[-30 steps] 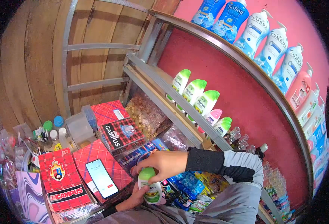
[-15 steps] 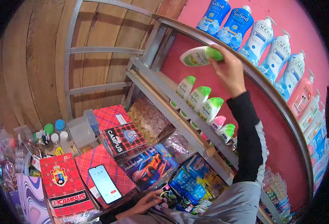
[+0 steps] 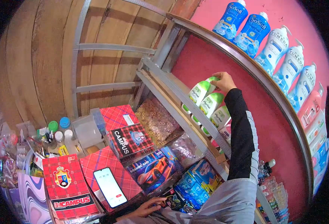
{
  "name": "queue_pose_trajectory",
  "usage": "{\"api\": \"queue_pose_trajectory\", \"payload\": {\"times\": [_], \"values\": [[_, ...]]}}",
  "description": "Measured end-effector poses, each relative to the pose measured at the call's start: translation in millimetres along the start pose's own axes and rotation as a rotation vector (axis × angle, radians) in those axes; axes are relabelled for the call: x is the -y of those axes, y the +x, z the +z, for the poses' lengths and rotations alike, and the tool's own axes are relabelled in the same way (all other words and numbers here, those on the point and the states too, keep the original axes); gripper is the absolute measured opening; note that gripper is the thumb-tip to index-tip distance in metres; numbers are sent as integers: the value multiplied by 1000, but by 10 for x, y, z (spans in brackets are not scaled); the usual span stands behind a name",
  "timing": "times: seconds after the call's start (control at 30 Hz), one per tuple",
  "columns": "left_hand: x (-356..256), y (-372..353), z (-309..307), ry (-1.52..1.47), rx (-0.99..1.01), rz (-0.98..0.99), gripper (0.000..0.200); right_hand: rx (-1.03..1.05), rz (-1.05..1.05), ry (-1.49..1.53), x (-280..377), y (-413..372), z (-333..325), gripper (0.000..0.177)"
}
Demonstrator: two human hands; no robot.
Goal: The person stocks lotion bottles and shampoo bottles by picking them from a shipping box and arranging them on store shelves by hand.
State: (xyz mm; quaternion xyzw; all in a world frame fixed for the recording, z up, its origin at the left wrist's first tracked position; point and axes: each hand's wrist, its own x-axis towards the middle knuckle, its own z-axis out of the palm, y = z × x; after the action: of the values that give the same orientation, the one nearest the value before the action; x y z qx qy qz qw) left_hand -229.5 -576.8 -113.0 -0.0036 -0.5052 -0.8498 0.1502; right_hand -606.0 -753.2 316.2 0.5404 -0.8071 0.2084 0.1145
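Observation:
My right hand [image 3: 225,81] grips a white lotion bottle by its green cap [image 3: 211,79], over the lower shelf, behind the front row. The bottle's body is mostly hidden by the neighbouring bottles. In front of it stand matching green-capped lotion bottles [image 3: 211,104], with a pink one partly behind my sleeve. Low in the view, my left hand [image 3: 147,207] lies palm down with its fingers loosely stretched out. Its fingertips are beside dark sachets [image 3: 173,201] at the front of the table. I see nothing held in it.
Above runs a metal-edged upper shelf [image 3: 246,61] with blue SoSoft bottles [image 3: 252,33] and white pump bottles [image 3: 272,48]. Red plaid notebooks [image 3: 65,183], a lit phone [image 3: 110,187], a drawing book [image 3: 155,168] and blue packets [image 3: 194,188] cover the table. A metal rail [image 3: 186,100] fronts the lower shelf.
My right hand has lowered the lotion bottle from mid-air beside the upper shelf to the lower shelf's row. The bottle has turned from lying sideways to cap up. My left hand stays low.

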Motion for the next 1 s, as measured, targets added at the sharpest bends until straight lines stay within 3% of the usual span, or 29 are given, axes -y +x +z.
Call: {"api": "queue_pose_trajectory", "payload": {"times": [0.4,0.63,0.9,1.0], "values": [[17,12,-74,90,5,35,44,198,-26,67,-312,180,227,39],[3,4,-64,-12,12,9,44,280,-31,150,-288,138,239,42],[-58,-4,-60,23,24,-58,44,293,-57,251,-348,148,241,50],[-16,2,-73,62,41,0,43,296,-61,271,-315,118,209,48]]}}
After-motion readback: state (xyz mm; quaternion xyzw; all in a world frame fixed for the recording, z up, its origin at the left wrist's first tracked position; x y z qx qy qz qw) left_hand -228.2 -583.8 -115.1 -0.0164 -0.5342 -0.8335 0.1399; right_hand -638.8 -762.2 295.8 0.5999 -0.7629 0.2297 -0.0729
